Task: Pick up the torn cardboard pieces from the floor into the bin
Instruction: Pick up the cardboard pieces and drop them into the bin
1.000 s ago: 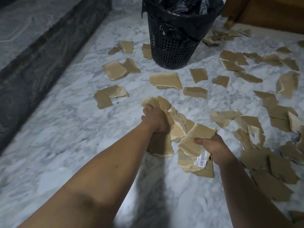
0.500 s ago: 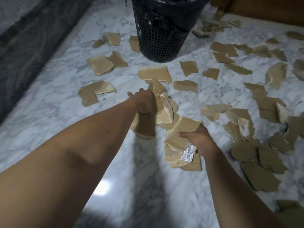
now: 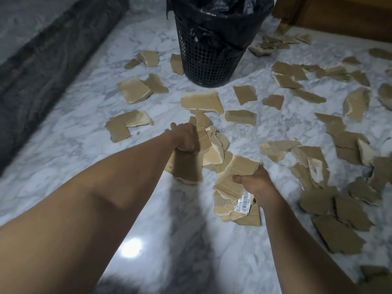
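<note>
Shifted a little forward over the marble floor (image 3: 63, 166) toward the black mesh bin (image 3: 212, 56) since a second ago, both handfuls carried along. Strewn across that floor, dozens of torn cardboard pieces (image 3: 201, 101) lying loose, some beside the bin, many well out to the right. Left hand (image 3: 185, 139) grip clenched round one stack (image 3: 214, 149); right hand (image 3: 256, 185) grip clenched on a second stack (image 3: 231, 181), barcode label (image 3: 244, 203) hanging beneath. Probably light, stiff, ragged-edged and apt to slide out of a stack — best pinched across the flat faces and squeezed firmly.
</note>
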